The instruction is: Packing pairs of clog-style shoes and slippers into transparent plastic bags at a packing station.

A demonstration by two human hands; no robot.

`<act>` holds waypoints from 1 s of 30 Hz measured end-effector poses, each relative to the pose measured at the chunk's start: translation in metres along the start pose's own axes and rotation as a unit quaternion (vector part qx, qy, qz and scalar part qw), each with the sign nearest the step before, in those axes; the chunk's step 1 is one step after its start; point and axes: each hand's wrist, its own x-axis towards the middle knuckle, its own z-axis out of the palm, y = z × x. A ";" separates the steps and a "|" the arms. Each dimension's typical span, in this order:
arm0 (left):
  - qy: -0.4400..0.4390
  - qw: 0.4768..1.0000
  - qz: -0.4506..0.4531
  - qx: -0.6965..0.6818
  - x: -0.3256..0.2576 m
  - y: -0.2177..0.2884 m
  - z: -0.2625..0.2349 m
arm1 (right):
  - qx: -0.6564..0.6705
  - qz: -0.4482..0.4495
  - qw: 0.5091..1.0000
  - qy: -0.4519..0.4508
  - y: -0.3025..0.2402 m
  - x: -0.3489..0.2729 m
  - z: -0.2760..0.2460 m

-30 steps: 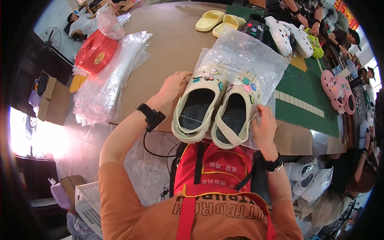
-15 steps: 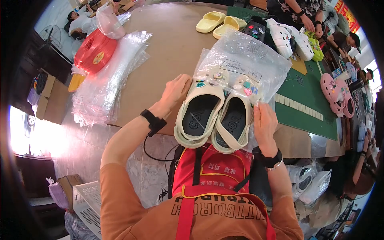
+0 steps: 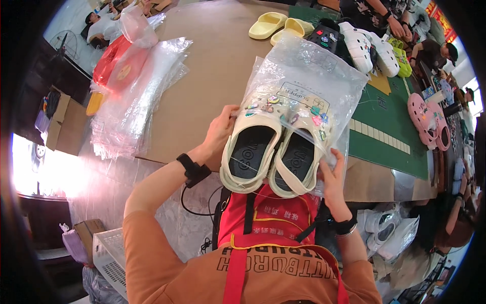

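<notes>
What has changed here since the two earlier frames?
The cream clogs, with the clear bag over their toes, have shifted slightly toward the lower picture edge. The left hand has come back the same way; the right hand has too, its thumb and forefinger now spread. The yellow slippers and pink clogs stayed put.

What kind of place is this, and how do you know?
It looks like a workshop where shoes get packed. Cream clogs sit partly in a clear plastic bag, a pile of plastic bags lies nearby, and other footwear, like yellow slides and pink clogs, is around.
</notes>
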 end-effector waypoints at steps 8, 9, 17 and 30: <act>0.043 0.998 -0.055 -0.007 -0.002 0.027 -0.002 | 0.203 0.081 0.975 0.026 -0.020 0.005 0.009; 0.046 0.996 -0.064 -0.044 0.002 0.031 -0.003 | 0.204 0.078 0.975 0.027 -0.029 0.006 0.004; 0.015 0.960 -0.030 -0.276 0.023 0.104 -0.039 | 0.257 -0.049 0.963 0.061 -0.110 0.031 -0.020; 0.031 0.975 0.004 -0.220 0.027 0.184 -0.066 | 0.148 -0.107 0.982 -0.041 -0.165 0.038 -0.056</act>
